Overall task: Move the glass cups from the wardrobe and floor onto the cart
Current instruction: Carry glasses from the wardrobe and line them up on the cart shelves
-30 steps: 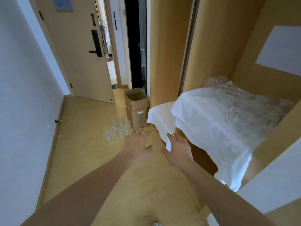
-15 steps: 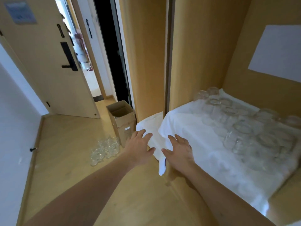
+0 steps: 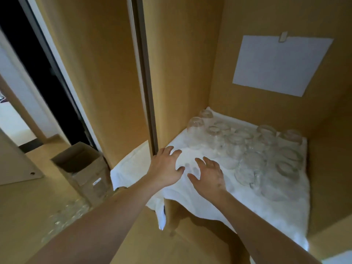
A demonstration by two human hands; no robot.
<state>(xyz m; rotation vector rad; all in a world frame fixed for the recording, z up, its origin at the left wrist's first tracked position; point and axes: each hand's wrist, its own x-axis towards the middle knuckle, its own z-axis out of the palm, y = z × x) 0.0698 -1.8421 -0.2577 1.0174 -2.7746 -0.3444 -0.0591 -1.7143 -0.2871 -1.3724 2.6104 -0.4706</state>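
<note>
- So, both bare hands are reaching over the white cloth (image 3: 200, 199) that's covering the tan wooden wardrobe shelf (image 3: 171, 208).
- Left hand (image 3: 165, 168) is hovering over the cloth's front left corner, fingers spread and straight, gripping nothing.
- Right hand (image 3: 208, 176) is sitting just beside it, fingers spread apart too, also holding nothing; can't tell if either palm is actually touching the cloth.
- Clear round glass cups (image 3: 247, 149) are crowding the back and right side of the shelf, bunched close together, a little way from both hands.
- More clear glass cups (image 3: 66, 216) are sitting on the pale wooden floor (image 3: 28, 206), blurry, just in front of an open brown cardboard box (image 3: 85, 168).
- White paper sheet (image 3: 280, 63) is hanging on the wardrobe's back wall under a small clip.
</note>
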